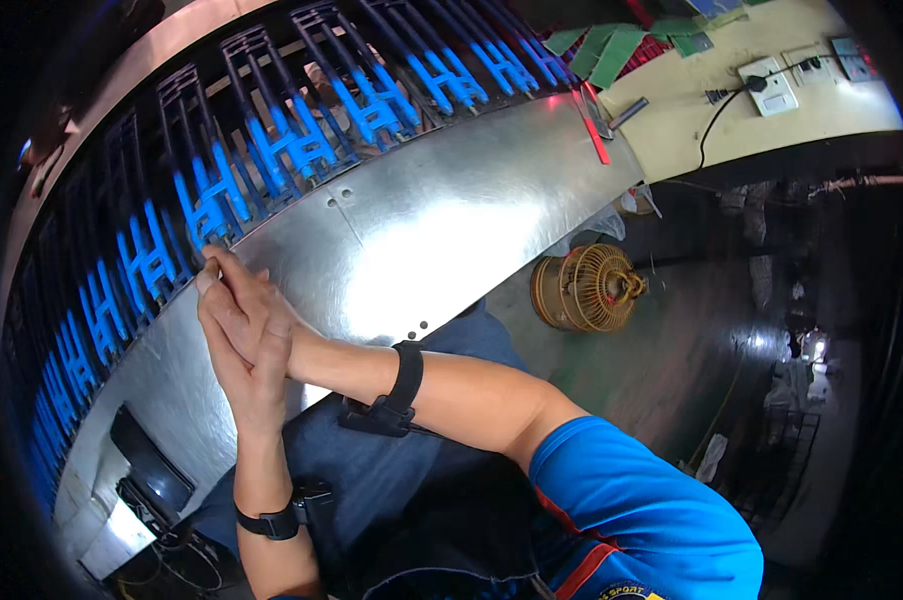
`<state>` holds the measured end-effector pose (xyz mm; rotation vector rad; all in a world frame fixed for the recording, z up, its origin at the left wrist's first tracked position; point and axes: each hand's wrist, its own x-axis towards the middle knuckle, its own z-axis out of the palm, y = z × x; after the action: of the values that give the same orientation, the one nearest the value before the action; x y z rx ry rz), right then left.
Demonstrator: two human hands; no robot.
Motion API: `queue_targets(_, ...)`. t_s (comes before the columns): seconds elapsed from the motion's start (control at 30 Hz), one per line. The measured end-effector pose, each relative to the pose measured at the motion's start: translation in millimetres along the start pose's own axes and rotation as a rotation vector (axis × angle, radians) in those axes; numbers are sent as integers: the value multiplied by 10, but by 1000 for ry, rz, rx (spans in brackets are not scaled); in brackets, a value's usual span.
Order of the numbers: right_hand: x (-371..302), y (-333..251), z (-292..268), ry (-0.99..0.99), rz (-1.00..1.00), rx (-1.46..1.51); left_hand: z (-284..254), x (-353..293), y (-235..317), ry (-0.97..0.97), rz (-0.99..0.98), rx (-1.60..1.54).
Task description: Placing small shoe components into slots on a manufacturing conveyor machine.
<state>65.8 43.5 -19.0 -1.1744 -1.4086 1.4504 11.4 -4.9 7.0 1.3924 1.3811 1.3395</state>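
Observation:
My left hand [233, 365] is wrapped around my right hand [256, 308], its thumb lying across the heel of the right hand. The right hand's fingers stretch toward the upper left, over the bench edge, and partly hide the left fingers. No tool or part shows in either hand. Both rest above the left half of a shiny metal bench top [451, 185]. Just beyond the fingertips stands a curved row of dark metal racks with bright blue H-shaped ends [211, 200]. Black straps circle both my forearms.
A red-handled tool [593, 130] lies at the bench's far right, near green strips [611, 52]. A cream side surface holds power sockets [771, 92] with a black cord. A round wire birdcage [583, 290] stands right of the bench. At lower left sits a dark flat device [151, 462].

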Motion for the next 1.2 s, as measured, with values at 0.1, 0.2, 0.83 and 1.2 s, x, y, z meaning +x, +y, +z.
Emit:
queue_targets(0.1,1,114,26,88,-86,-27,1,-22,-10,-20,-55,-9)
queue_targets(0.2,-10,121,-68,2,42,116,2,44,-95,-161,-13,-159)
queue_targets(0.83,184,77,-916,-313,-218,-897,-1856,-881,260,-432,-405,378)
queue_targets(1.2,305,287,-1067,-381,-472,-1004,-1743,-699,-114,-666,-600,112)
